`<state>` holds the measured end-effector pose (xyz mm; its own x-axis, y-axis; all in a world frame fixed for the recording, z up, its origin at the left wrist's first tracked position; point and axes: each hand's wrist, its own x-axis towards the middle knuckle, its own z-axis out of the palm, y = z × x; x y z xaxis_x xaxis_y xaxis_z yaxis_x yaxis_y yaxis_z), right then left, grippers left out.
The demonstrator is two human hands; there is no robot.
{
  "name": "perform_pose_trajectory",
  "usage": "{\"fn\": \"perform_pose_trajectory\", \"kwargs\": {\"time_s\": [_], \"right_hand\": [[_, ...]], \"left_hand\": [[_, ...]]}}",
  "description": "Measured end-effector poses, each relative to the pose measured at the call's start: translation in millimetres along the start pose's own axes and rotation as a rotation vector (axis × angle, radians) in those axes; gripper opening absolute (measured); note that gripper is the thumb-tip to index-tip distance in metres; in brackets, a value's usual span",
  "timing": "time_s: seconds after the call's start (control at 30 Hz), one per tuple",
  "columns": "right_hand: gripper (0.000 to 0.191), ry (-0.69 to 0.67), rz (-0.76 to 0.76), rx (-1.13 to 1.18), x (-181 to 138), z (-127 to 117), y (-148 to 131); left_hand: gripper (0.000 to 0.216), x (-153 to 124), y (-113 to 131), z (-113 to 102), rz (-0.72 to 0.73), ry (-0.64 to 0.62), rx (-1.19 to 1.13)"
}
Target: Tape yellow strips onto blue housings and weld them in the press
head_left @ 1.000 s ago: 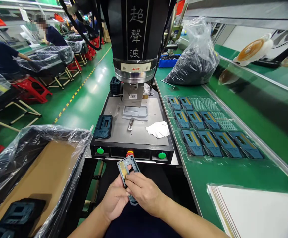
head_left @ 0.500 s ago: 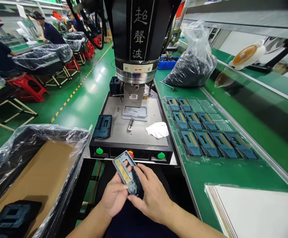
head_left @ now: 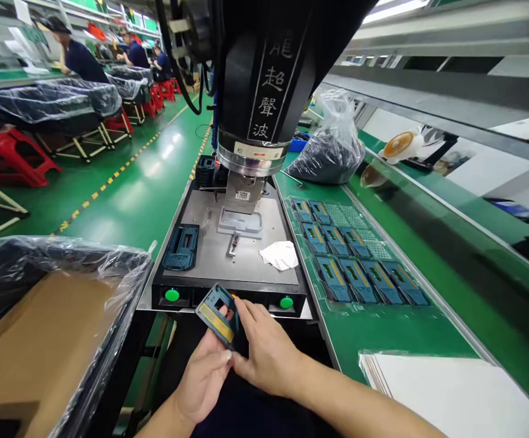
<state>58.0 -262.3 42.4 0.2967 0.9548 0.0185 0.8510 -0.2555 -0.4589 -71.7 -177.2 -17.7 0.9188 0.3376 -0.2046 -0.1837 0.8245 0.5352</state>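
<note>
**Factory line, ultrasonic press bench, one blue frame in hand**

Green-floored assembly hall, rows of benches with red stools and seated people way off at 10 o'clock. Going left to right from there:

At 8 o'clock there's a cardboard box (head_left: 31, 340) lined with a clear plastic bag. Next to it, dead centre, the press base plate (head_left: 246, 267) with a big black welding head (head_left: 269, 79) hanging over it at 12 o'clock. A spare blue frame (head_left: 181, 246) lies on the plate's left side, a crumpled white cloth (head_left: 279, 255) on its right, and two green buttons sit on the front edge.

Just below that edge, at about 6 o'clock, both hands are on a blue plastic frame (head_left: 216, 314) with a yellow strip along one side; it's tilted, held in the air in front of the press. The left hand (head_left: 203, 380) is closed around its lower end from underneath, the right hand (head_left: 269, 356) pinches its right edge with the fingertips.

At 3 o'clock, on the green bench, a clear tray (head_left: 356, 267) holds rows of more blue frames. Bag of dark parts (head_left: 331, 155) at 1 o'clock, stack of white sheets (head_left: 451, 395) at 5 o'clock.
</note>
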Motion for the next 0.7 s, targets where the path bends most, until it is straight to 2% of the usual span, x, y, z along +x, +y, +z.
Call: {"fn": "perform_pose_trajectory", "kwargs": {"time_s": [0.1,0.2,0.37,0.5,0.7], "right_hand": [[0.078,0.063,-0.014,-0.059,30.8,-24.7,22.2],[0.076,0.126,-0.019,-0.135,69.9,-54.5,62.6],[0.076,0.061,0.036,-0.185,134.1,-94.2,128.7],[0.071,0.011,0.081,-0.120,176.1,-105.8,153.1],[0.053,-0.060,0.175,-0.069,221.3,-102.9,165.1]], "left_hand": [[0.065,-0.2,4.7,-2.3,-0.024,-0.032,0.014],[0.060,-3.8,8.7,-10.5,-0.059,0.014,0.059],[0.055,-10.6,10.1,-33.9,-0.109,0.146,0.109],[0.057,-13.5,8.5,-53.5,-0.137,0.211,0.098],[0.071,-14.6,9.1,-69.4,-0.166,0.376,0.100]]}}
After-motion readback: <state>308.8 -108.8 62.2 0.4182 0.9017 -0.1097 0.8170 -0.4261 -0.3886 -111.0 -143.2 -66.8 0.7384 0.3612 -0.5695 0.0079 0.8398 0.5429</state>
